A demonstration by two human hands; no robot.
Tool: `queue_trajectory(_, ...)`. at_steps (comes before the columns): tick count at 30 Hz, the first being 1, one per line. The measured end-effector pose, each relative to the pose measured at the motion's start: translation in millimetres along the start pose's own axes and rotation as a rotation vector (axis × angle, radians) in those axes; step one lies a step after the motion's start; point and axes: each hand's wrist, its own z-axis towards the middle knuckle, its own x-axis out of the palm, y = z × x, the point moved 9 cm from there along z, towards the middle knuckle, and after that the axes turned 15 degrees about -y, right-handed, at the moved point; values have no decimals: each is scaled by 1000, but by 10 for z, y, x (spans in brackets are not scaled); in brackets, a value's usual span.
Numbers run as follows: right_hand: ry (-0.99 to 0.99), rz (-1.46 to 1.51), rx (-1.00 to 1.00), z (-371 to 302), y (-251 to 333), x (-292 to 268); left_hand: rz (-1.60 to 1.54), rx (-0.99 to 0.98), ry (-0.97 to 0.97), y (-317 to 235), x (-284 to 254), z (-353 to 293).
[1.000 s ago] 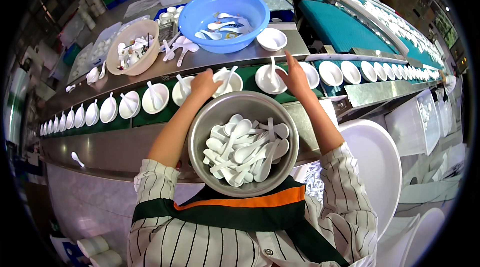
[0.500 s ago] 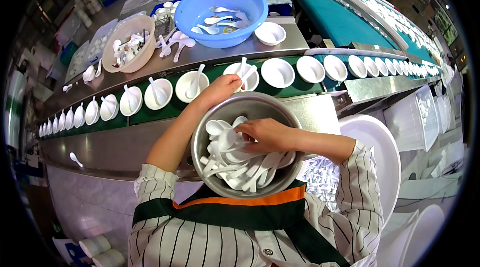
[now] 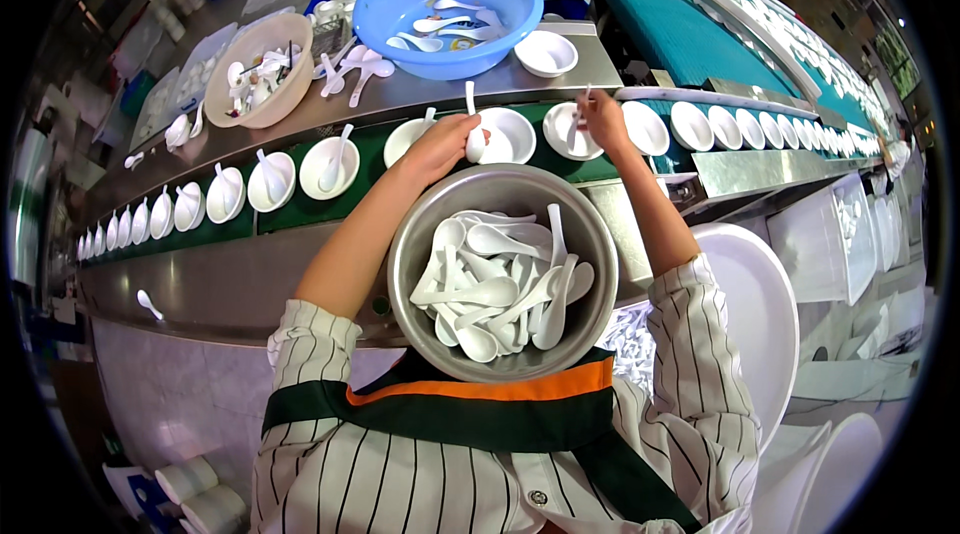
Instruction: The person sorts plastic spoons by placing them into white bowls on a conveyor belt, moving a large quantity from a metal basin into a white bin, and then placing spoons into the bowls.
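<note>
My left hand (image 3: pixel 440 149) is closed on a white soup spoon (image 3: pixel 470 99), which stands nearly upright at the left rim of a white bowl (image 3: pixel 512 134) on the green belt. To its right, my right hand (image 3: pixel 604 122) pinches another white spoon (image 3: pixel 573 137) over the following bowl (image 3: pixel 557 121); this spoon is slightly blurred. Between my forearms, against my apron, sits a steel pot (image 3: pixel 405 234) heaped with loose white spoons (image 3: pixel 490 284). Left of my left hand, a row of bowls (image 3: pixel 333 149) on the belt each has a spoon in it.
Bowls without spoons (image 3: pixel 646 130) line the belt to the right. Behind it stand a blue basin (image 3: pixel 450 44) with spoons, a beige basin (image 3: pixel 285 99), loose spoons and a single bowl (image 3: pixel 547 52). A big white tub (image 3: pixel 760 334) stands at my right.
My right hand has left the pot and reached forward to a bowl with a spoon. The bowls have shifted left along the belt. My left hand stays near the belt, now at another bowl.
</note>
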Motion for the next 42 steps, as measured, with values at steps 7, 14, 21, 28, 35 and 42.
queue_trajectory(7,328,90,-337,-890,1401,-94,686,540,-458,-454,-403,-269)
queue_trajectory(14,761,-896,-858,-2044,1198,115,1367,586,376,-206,770,-1236)
queue_trajectory(21,32,-130,-768,-1124,1958,-483,1459,469,485,189,702,-1244)
queue_trajectory(28,167,-274,-516,-249,494,300,1118,497,410,-256,803,-1236)
queue_trajectory(35,683,626,-13,-977,1432,58,457,54,288,-410,536,-1059)
queue_trajectory(42,547,509,-32,-1004,1450,-129,315,20,323,-443,742,-1004)
